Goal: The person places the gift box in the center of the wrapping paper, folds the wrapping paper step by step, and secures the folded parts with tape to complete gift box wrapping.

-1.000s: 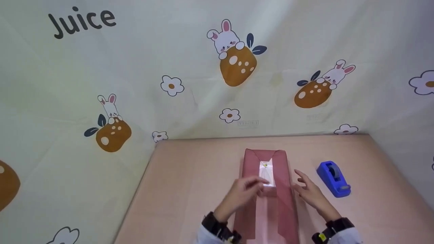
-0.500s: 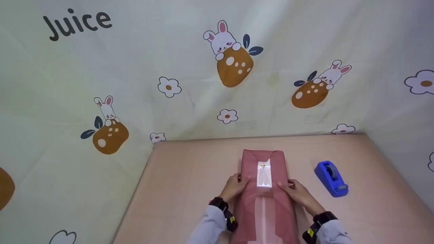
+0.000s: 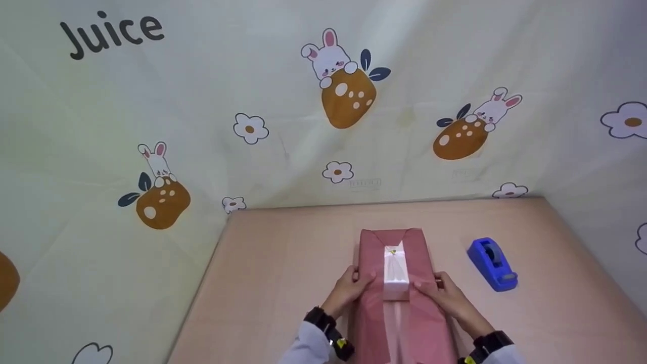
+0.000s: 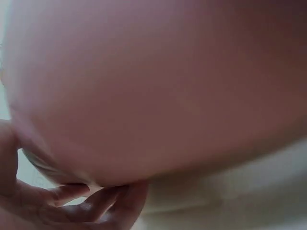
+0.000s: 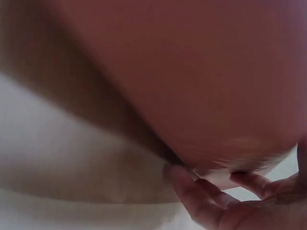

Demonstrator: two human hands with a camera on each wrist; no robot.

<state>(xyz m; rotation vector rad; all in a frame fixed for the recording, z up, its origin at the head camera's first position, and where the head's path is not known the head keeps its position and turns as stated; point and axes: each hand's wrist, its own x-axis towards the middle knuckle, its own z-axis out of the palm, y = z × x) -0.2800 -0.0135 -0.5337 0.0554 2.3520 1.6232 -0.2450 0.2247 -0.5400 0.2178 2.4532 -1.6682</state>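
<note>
— Both hands have closed in since a second ago: then the left hand (image 3: 354,289) hovered over the middle of the box (image 3: 396,273) and the right hand (image 3: 447,296) hung spread beside it; half a second ago they had landed on its two sides, and now they sit a little lower in the head view, clamped on.

— Clamped how?

— Each hand has its thumb on top of the dark red wrapping paper (image 3: 419,323) and its fingers curled down over the long edge. So each one is grasping the wrapped box from its own side. The wrist views agree, though blurred: curled fingers (image 4: 91,203) under a big reddish mass on the left, and fingers (image 5: 206,199) tucked beneath it on the right.

— Where does the box lie?

— Lower centre of the head view, on the pink tabletop (image 3: 283,253). Its long axis runs straight up the frame, away from the person. The far end is already folded into a point, with a white strip (image 3: 396,270) of bare box showing between the two paper flaps.

— Which hand is nearer?

— Neither; they mirror each other, level with the near end of that white strip. The paper's loose end trails down toward the bottom edge of the frame between the wrists.

— Anything else?

— A blue tape dispenser (image 3: 492,264) stands right of the box, apart from it, nearer the right hand.
</note>
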